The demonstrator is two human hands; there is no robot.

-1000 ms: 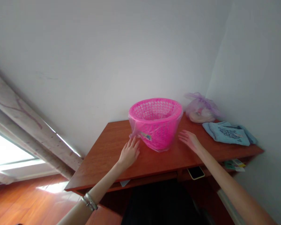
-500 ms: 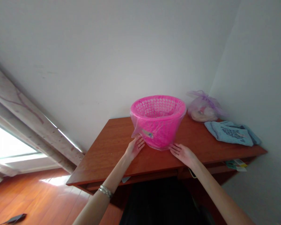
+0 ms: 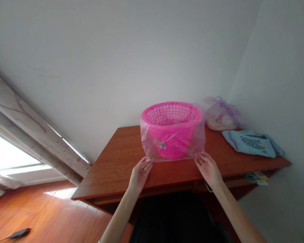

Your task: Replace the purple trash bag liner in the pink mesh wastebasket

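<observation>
Pink basket (image 3: pixel 171 114) sits on the desk (image 3: pixel 108 168), wall (image 3: pixel 116 67) just behind, inside a clear bag (image 3: pixel 199 145); I have left hand (image 3: pixel 140 174) and right hand (image 3: pixel 209 169) pinching the bag's bottom edge, above the desk's front edge.

Pink round plastic basket (image 3: pixel 171 108) w/ clear plastic bag (image 3: pixel 198 141) around it on reddish wooden desk (image 3: pixel 103 179); tied lilac mesh bag (image 3: pixel 223 116) behind & R of basket, crumpled blue cloth (image 3: pixel 252 144) further R, by wall (image 3: pixel 268 84).

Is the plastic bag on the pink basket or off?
On: the clear plastic bag wraps the rim of the pink basket and hangs down its front, left hand and right hand at its lower corners.
</observation>
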